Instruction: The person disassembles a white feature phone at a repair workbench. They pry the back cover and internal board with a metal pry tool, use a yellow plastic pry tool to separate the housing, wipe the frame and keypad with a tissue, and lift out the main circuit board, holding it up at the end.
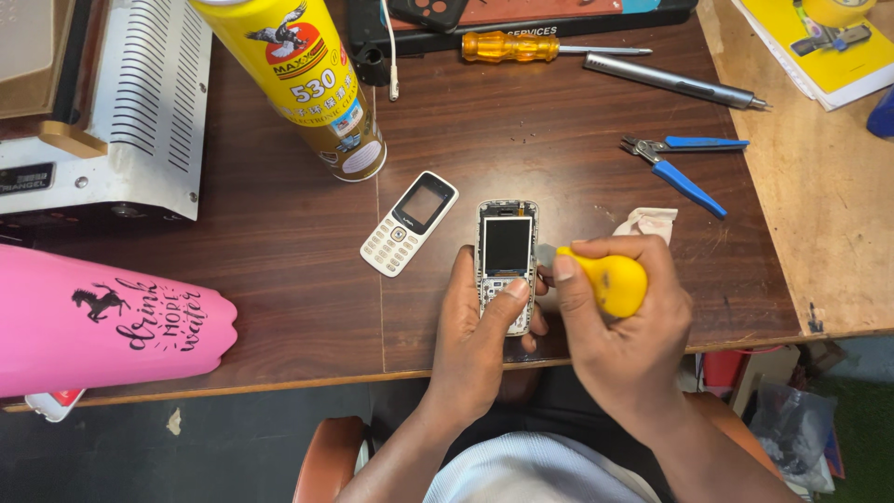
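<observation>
Left hand [480,326] up from the desk's [279,279] near edge, palm cupped under an opened phone [507,265], fingers wrapped behind it, thumb pressed across the exposed keypad board: clamped on the phone. Phone upright to the view, screen dark, front cover off, held just over the desk near the middle of the near edge.

Right hand [619,321] alongside, wrist bent inward, fist closed tight round a yellow blower bulb [615,282], thumb and forefinger toward the phone's right side. Nozzle at the phone's edge; touching or not, cannot tell.

White phone cover [408,223] flat on the desk just left of the phone, tilted. Crumpled cloth [645,224] just beyond the right hand. Blue-handled pliers [684,163] farther back toward the right edge. Grey metal driver [672,81] and amber-handled screwdriver [526,47] near the far edge. Yellow spray can [303,79] standing toward the far left, leaning in the view. White vented machine [112,112] at the far left corner. Pink bottle [102,317] lying across the near left edge.
</observation>
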{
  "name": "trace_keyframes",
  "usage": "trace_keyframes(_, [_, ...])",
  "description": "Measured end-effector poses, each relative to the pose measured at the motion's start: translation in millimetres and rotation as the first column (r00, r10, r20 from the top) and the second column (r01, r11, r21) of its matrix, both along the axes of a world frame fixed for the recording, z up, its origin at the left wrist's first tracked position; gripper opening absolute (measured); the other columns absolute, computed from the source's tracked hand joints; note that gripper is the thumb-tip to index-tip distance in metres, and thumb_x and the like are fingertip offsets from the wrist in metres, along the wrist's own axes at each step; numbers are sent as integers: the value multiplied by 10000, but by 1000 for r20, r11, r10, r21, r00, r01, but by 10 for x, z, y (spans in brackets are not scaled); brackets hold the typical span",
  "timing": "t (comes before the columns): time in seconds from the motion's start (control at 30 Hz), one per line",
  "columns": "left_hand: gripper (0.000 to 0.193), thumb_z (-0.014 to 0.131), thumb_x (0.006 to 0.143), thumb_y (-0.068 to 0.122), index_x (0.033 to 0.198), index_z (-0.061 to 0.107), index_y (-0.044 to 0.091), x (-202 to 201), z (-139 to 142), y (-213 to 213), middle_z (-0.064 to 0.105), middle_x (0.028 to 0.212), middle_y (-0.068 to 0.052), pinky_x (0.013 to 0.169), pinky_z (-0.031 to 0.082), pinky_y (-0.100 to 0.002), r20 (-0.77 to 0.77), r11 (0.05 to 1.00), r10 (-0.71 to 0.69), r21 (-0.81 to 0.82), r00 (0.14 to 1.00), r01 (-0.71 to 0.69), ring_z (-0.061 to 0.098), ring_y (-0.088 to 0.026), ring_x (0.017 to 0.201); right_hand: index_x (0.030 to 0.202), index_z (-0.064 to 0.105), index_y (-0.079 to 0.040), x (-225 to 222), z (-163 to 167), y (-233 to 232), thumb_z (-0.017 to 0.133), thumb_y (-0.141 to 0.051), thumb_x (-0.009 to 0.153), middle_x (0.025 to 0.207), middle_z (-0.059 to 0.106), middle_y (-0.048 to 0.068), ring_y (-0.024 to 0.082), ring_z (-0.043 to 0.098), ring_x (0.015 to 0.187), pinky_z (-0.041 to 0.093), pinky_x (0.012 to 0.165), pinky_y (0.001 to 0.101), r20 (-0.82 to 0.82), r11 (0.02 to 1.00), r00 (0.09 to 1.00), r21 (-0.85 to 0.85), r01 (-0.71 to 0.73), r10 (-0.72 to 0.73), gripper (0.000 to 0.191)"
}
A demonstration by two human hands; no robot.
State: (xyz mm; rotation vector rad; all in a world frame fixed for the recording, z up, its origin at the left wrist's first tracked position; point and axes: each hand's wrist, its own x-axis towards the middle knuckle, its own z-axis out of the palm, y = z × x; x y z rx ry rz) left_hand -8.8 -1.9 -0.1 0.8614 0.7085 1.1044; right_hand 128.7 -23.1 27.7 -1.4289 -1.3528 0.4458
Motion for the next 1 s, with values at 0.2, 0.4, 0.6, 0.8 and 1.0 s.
trace_keyframes(0.2, [228, 572, 1027, 180, 1198, 487, 55, -15, -13, 14, 647, 993, -73, 569, 492, -218, -30, 1000, 12, -13, 999, -13, 616, -89, 732, 1093, 594, -6, -7, 75, 80, 692, -90, 1042, 904, 693, 58, 54, 635, 808, 497, 679, 208, -235, 995, 967, -9, -103, 98, 139])
trace_keyframes(0.4, [230, 561, 1035, 156, 1220, 481, 45, -3, -13, -35, 647, 1025, -64, 589, 494, -215, -53, 998, 45, 35, 998, -43, 607, -74, 757, 1064, 576, -18, -90, 52, 14, 696, -110, 996, 823, 700, 17, 22, 663, 720, 522, 617, 189, -100, 1000, 995, -10, -24, 23, 166])
trace_keyframes(0.6, [232, 541, 1045, 166, 1228, 478, 37, -49, -28, -27, 650, 1000, -70, 579, 496, -212, 7, 998, 41, 40, 999, -41, 618, -80, 736, 1046, 617, -19, 48, 67, 137, 714, -96, 1011, 869, 656, 13, 33, 588, 772, 464, 650, 200, -296, 988, 949, -74, -132, 105, 128])
trace_keyframes(0.8, [234, 546, 1045, 171, 1225, 479, 39, -24, -45, -41, 645, 984, -65, 570, 483, -207, -54, 997, 69, 49, 996, -66, 603, -72, 727, 1053, 591, -11, -37, 117, 60, 718, -87, 998, 924, 687, 17, 35, 663, 816, 522, 707, 189, 88, 995, 995, 81, -53, 45, 157])
trace_keyframes(1.0, [227, 535, 1069, 196, 1215, 481, 31, -19, -42, -62, 643, 961, -67, 568, 477, -199, -95, 996, 71, 67, 993, -65, 598, -71, 708, 1049, 610, -26, 95, 15, 115, 701, -90, 1006, 907, 705, 24, 48, 678, 827, 527, 718, 198, -257, 985, 957, -65, -158, 136, 120])
